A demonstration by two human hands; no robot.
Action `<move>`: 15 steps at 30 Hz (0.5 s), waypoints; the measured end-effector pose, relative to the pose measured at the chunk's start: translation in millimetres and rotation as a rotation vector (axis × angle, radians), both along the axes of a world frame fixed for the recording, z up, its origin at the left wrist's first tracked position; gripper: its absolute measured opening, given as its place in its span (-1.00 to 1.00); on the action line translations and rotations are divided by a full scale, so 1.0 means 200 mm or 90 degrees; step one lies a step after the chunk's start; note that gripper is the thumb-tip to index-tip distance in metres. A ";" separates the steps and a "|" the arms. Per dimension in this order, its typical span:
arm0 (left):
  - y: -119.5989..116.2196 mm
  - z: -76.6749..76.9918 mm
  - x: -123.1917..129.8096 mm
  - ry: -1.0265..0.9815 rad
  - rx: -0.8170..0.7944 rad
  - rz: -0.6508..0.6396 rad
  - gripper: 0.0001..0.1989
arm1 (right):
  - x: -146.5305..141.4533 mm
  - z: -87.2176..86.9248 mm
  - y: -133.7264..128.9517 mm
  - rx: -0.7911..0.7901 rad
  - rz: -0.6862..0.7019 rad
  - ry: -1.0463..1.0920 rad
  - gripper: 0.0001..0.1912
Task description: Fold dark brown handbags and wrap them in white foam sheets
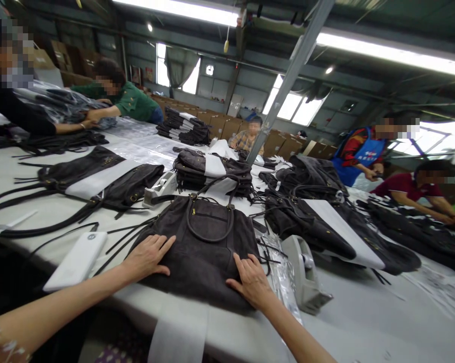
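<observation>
A dark grey handbag lies flat before me at the table's near edge, its two looped handles toward the far side and a short zip across its upper part. My left hand rests on the bag's left side with fingers spread. On the lower right side lies my right hand, thumb apart from the fingers, pressing the fabric. Neither hand grips anything. A white paper strip hangs from the table edge below the bag.
A white power bank with a cable lies at left. Tape dispensers stand beside the bag. Paper-banded handbags and stacks surround it, with more handbags at right. Several co-workers stand around the table.
</observation>
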State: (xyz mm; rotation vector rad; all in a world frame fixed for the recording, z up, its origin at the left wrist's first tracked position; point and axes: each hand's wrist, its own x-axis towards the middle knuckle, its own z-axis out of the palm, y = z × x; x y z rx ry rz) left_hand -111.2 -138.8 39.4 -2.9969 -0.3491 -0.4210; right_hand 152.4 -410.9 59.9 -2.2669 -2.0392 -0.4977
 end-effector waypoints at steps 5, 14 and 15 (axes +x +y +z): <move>0.07 0.05 0.08 0.007 -0.016 -0.074 -0.42 | 0.05 0.06 0.00 -0.016 -0.008 -0.027 -0.24; 0.14 0.13 0.08 -0.023 -0.019 -0.028 -0.62 | 0.20 0.17 0.06 -0.004 -0.087 -0.087 -0.72; 0.12 0.13 0.08 -0.017 -0.015 -0.016 -0.65 | 0.18 0.17 0.05 0.009 -0.103 -0.081 -0.77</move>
